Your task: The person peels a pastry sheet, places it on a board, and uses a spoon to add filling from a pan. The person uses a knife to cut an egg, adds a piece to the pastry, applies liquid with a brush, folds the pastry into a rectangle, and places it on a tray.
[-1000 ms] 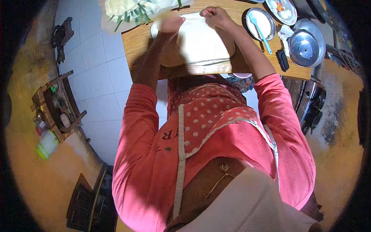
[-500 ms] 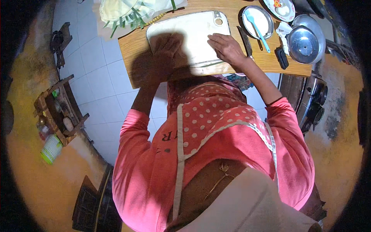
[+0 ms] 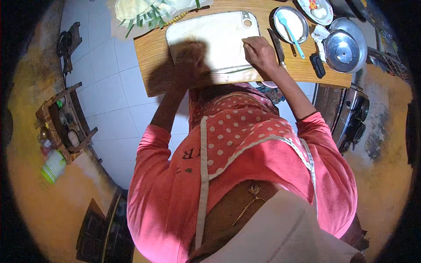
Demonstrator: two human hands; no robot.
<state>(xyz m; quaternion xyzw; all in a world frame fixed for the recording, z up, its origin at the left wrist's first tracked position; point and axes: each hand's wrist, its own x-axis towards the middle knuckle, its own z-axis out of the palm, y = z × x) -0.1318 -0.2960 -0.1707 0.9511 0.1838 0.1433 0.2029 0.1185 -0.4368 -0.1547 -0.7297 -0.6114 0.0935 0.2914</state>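
A white cutting board [image 3: 223, 35] with a round hole in its far right corner lies in front of me on a wooden table [image 3: 153, 57]. My right hand [image 3: 262, 55] is over the board's right edge, its fingers curled together; whatever they may hold is too small or hidden to make out. Over the left part of the board is my left hand [image 3: 191, 61], in dark shadow, so its fingers do not show clearly. Just right of my right hand lies a knife [image 3: 277, 46], blade pointing away from me.
A round dish [image 3: 305, 24] of white stuff holds a blue spatula [image 3: 287, 28]. Near it are a plate [image 3: 326, 17], a shiny metal lid [image 3: 343, 50], a white cloth [image 3: 320, 37] and a black object [image 3: 317, 65]. Green strips [image 3: 149, 17] lie on something pale at the far left.
The fingers of my right hand, stretched over the board before, are now curled in. My left hand has shifted slightly within its shadow. The things on the table stay in place.
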